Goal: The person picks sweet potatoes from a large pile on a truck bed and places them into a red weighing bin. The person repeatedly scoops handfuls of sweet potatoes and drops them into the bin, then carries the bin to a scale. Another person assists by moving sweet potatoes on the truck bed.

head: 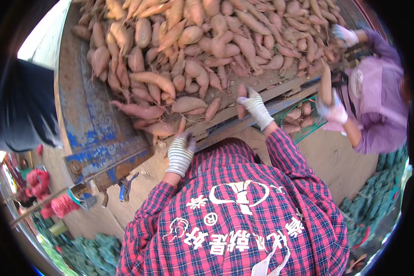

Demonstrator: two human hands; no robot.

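Observation:
My right hand [257, 106], in a striped knit glove, grips a reddish sweet potato [241, 101] over the near edge of a truck bed [220, 129]. My left hand [180, 154], in a matching glove with darkened fingertips, is at the same edge. Its fingers are blurred and partly hidden, beside a small narrow sweet potato [182, 124]; whether it holds anything is unclear. A large heap of sweet potatoes [193, 74], some with roots and soil, covers the bed in front of me. My plaid apron [234, 220] bears white writing.
At right, a co-worker in purple [376, 103] holds a long sweet potato [326, 82]. Below the edge stands a green mesh bag [302, 138] with sweet potatoes. Green netting [369, 203] lies at right, red mesh bags [38, 186] at left. A dark-clothed person [24, 107] stands left.

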